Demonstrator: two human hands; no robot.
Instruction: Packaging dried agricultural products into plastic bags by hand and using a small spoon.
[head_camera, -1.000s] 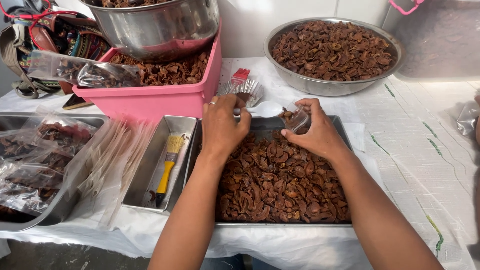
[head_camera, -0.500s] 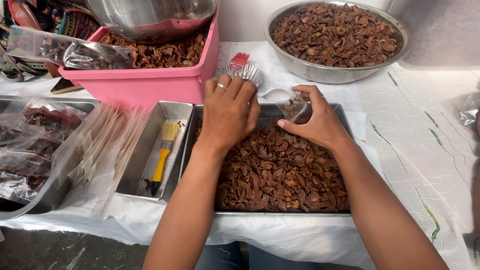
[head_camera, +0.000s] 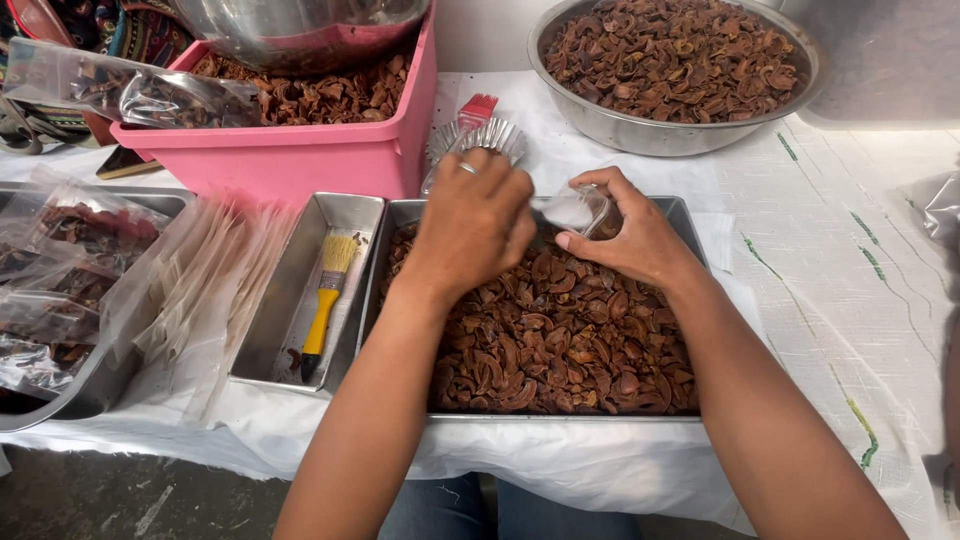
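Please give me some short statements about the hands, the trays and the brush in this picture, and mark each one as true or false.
1. The right hand holds a small clear bag over the tray of brown dried pieces. True.
2. The left hand wears no ring. False: a ring sits on one finger.
3. The yellow-handled brush lies in the narrow metal tray. True.
4. The pink tub is empty. False: it holds brown pieces and a metal bowl.
5. The round metal bowl at top right holds brown pieces. True.
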